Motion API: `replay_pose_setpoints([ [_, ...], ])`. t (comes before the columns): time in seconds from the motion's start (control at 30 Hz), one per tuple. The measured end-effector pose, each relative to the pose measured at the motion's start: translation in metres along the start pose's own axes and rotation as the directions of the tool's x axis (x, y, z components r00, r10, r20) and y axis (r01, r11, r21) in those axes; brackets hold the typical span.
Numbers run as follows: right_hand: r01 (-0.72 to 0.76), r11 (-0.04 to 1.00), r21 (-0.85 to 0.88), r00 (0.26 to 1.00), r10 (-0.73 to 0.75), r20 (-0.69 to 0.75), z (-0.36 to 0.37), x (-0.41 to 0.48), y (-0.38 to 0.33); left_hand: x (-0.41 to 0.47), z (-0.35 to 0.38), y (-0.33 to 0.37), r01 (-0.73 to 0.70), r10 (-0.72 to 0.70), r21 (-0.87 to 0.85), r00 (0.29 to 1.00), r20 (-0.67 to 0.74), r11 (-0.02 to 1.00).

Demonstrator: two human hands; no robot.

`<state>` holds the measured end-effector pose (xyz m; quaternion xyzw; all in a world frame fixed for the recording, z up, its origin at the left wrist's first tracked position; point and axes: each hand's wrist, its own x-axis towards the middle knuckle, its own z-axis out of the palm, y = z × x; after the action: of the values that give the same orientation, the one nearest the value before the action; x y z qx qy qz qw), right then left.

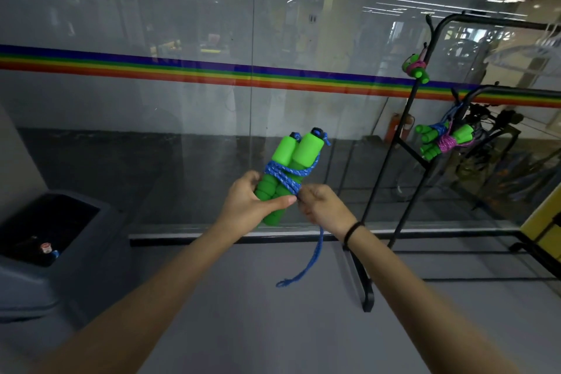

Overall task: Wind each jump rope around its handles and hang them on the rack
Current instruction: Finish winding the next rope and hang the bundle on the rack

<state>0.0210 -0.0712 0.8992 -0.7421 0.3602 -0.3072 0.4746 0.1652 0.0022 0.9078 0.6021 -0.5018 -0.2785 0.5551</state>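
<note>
Two green foam handles of a jump rope are held side by side, upright, in front of a glass wall. My left hand grips their lower part. A blue rope is wound around their middle. My right hand pinches this rope just right of the handles, and a short loose end hangs below it. At the right stands a black rack. One wound rope with pink cord hangs high on it; more bundles with blue and pink cord hang lower.
A grey bin with a bottle inside stands at the left on the floor. The glass wall with a rainbow stripe runs straight ahead. A yellow object sits at the far right beside the rack's base.
</note>
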Motion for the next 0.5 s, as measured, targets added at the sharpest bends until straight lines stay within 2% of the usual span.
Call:
replay_pose_setpoints([
  [0.07, 0.046, 0.96, -0.276, 0.999, -0.044, 0.014, -0.003, -0.006, -0.004, 0.002, -0.003, 0.001, -0.011, 0.024, 0.145, 0.996, -0.086, 0.989],
  [0.1, 0.077, 0.908, -0.411, 0.996, -0.056, 0.063, -0.006, -0.009, -0.007, 0.003, -0.006, 0.003, -0.042, 0.064, 0.25, 0.995, -0.081, 0.967],
  [0.17, 0.151, 0.759, -0.634, 0.982, -0.043, 0.183, -0.012, -0.014, -0.016, 0.006, -0.013, 0.006, -0.108, 0.107, 0.497, 0.994, 0.03, 0.861],
  [0.2, 0.193, 0.679, -0.708, 0.97, -0.024, 0.241, -0.015, -0.016, -0.019, 0.008, -0.017, 0.007, -0.132, 0.081, 0.633, 0.991, 0.108, 0.763],
  [0.23, 0.225, 0.613, -0.757, 0.959, -0.001, 0.284, -0.018, -0.016, -0.022, 0.009, -0.02, 0.008, -0.163, 0.036, 0.74, 0.982, 0.184, 0.652],
  [0.3, 0.294, 0.561, -0.774, 0.934, 0.003, 0.357, -0.021, -0.017, -0.028, 0.011, -0.023, 0.012, -0.273, -0.066, 0.825, 0.935, 0.349, 0.495],
  [0.37, 0.346, 0.61, -0.713, 0.909, -0.03, 0.415, -0.026, -0.015, -0.037, 0.01, -0.021, 0.018, -0.431, -0.174, 0.803, 0.828, 0.533, 0.412],
  [0.4, 0.366, 0.653, -0.663, 0.899, -0.062, 0.434, -0.028, -0.012, -0.04, 0.009, -0.02, 0.02, -0.496, -0.221, 0.769, 0.763, 0.608, 0.404],
  [0.43, 0.364, 0.698, -0.616, 0.897, -0.084, 0.435, -0.028, -0.009, -0.042, 0.007, -0.019, 0.021, -0.524, -0.263, 0.73, 0.702, 0.662, 0.439],
  [0.47, 0.344, 0.756, -0.557, 0.899, -0.095, 0.427, -0.029, -0.003, -0.041, 0.006, -0.017, 0.018, -0.517, -0.282, 0.678, 0.645, 0.71, 0.523],
  [0.5, 0.306, 0.834, -0.46, 0.901, -0.098, 0.422, -0.03, 0.0, -0.042, 0.004, -0.016, 0.014, -0.469, -0.265, 0.598, 0.597, 0.757, 0.65],
])
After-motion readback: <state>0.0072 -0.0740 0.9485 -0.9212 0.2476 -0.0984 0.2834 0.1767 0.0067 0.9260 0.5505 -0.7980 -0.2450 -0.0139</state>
